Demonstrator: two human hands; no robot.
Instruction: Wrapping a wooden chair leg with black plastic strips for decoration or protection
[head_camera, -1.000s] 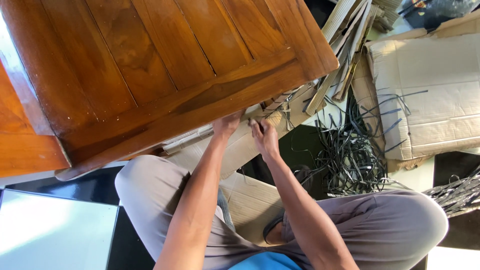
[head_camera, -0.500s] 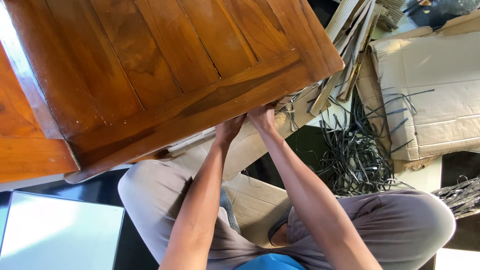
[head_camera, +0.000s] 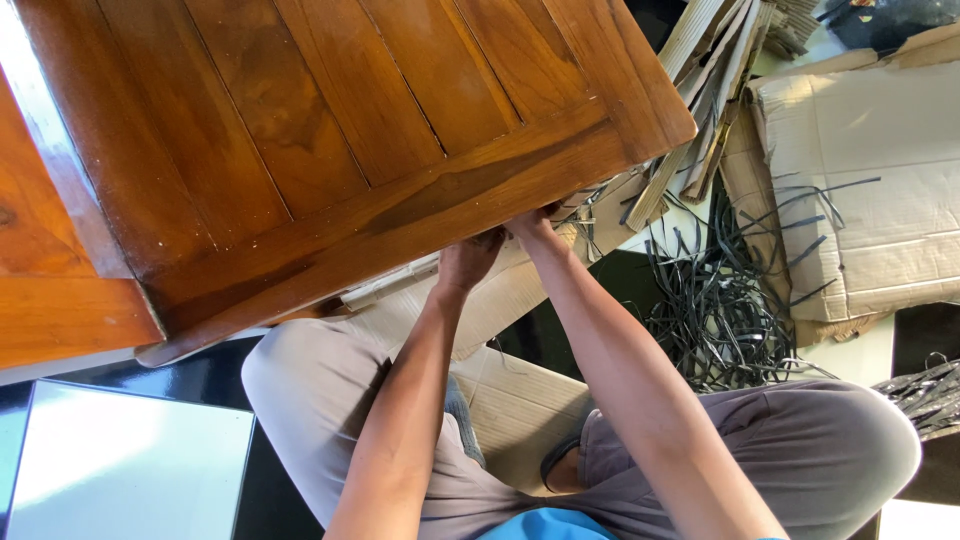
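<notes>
Both hands' fingers (head_camera: 528, 216) vanish under the wooden panel (head_camera: 330, 130).

- One brown slatted wooden panel (head_camera: 330, 130)
- Two bare hands: left hand (head_camera: 466, 262), right hand (head_camera: 532, 226)
- One tangled heap of black plastic straps (head_camera: 715, 300)
- Perhaps two flattened brown cardboard sheets (head_camera: 850, 180), edges overlapping

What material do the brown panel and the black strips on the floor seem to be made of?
The brown panel looks like solid wood with a glossy varnish: grain lines, plank joints and a sheen show. The black strips look like thin plastic strapping, flat, narrow and curling loosely; this is less certain. Both hands, left and right, reach under the panel's edge.
</notes>
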